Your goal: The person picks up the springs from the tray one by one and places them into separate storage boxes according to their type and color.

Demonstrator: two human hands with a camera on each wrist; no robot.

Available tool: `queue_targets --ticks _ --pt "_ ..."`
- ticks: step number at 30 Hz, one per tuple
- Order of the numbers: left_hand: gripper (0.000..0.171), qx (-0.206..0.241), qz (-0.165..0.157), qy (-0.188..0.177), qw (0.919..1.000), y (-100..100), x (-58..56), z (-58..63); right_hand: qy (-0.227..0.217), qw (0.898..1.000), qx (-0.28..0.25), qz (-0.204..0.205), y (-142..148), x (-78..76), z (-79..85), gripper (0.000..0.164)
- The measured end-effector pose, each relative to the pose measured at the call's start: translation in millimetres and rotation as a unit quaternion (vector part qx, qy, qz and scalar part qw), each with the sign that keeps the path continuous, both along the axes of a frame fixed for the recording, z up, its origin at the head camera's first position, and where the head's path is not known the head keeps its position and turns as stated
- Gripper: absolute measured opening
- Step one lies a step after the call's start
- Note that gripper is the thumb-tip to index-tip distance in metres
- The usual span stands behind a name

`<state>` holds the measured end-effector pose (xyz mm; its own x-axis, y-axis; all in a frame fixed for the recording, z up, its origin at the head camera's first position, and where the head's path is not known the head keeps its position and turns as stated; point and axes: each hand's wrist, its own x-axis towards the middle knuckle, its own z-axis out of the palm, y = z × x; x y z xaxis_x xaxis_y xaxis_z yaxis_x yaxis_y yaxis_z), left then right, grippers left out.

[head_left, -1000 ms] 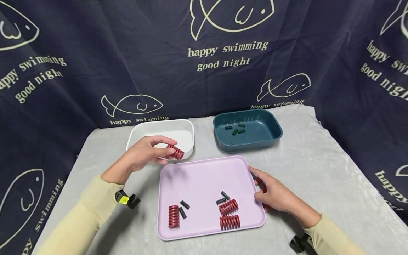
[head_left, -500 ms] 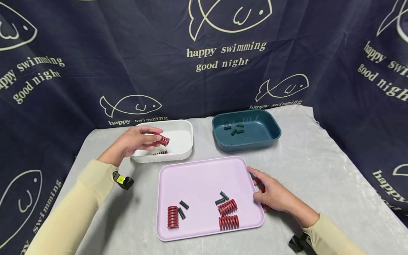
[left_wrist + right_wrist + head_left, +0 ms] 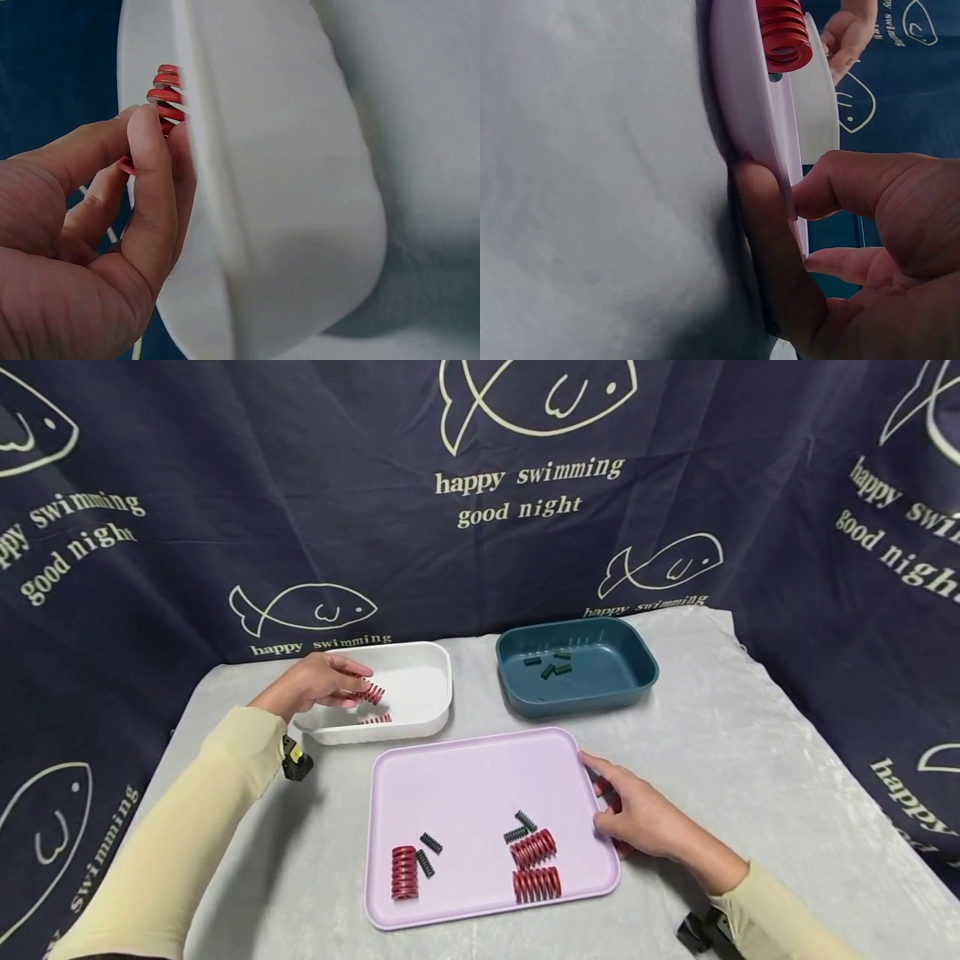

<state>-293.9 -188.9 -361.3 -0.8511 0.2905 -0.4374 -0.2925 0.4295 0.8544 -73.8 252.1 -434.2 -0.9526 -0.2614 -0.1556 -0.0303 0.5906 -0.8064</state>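
My left hand [image 3: 318, 681] reaches into the white bin [image 3: 420, 728], pinching a red coil spring [image 3: 372, 694] between thumb and fingers. In the left wrist view part of that spring [image 3: 166, 94] shows behind the bin's rim. Another red spring [image 3: 377, 720] lies near the bin's front wall, partly hidden by it. At the right edge of the lilac tray [image 3: 465, 785], my right hand [image 3: 641, 814] grips the rim, with fingers above and below it in the right wrist view. On the tray lie a red spring [image 3: 403, 872] at left, two red springs [image 3: 537, 884] at right, and several small dark springs [image 3: 431, 842].
A teal bin [image 3: 585, 703] stands at the back right, with several small dark green springs [image 3: 562, 669] inside. Pale cloth [image 3: 750, 760] covers the table. A dark blue curtain [image 3: 495, 568] with fish drawings hangs behind and at both sides.
My left hand has carried the red spring from over the bin's front right down and left into the white bin. The right hand has stayed on the tray's edge.
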Motion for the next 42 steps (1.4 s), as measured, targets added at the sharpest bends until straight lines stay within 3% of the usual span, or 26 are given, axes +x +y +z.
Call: queue_targets --ticks 6,14,21,31,37,42 --pt "0.045 -0.025 0.005 0.013 0.9996 -1.1 -6.0 -10.7 0.011 1.000 0.013 0.001 -0.1 -0.7 0.2 0.087" --pt "0.042 -0.047 0.034 0.013 0.9982 3.1 -10.7 -13.6 0.018 1.000 0.013 0.003 0.0 0.1 0.2 0.086" --pt "0.039 -0.040 0.048 0.004 0.9981 1.3 -11.4 -15.4 -0.004 1.000 -0.019 0.003 -0.2 0.7 0.0 0.088" --pt "0.037 -0.052 0.060 0.004 0.9968 -6.4 -7.8 -26.6 0.000 1.000 -0.023 0.009 0.5 1.1 -1.1 0.088" --pt "0.046 -0.067 0.057 0.041 0.9953 -4.4 -5.6 -24.6 -0.003 1.000 -0.022 0.002 0.3 1.2 -0.5 0.088" --pt "0.055 -0.102 0.023 0.102 0.9892 -0.4 -0.2 -16.4 -0.003 1.000 -0.022 0.002 0.2 0.9 -0.5 0.088"
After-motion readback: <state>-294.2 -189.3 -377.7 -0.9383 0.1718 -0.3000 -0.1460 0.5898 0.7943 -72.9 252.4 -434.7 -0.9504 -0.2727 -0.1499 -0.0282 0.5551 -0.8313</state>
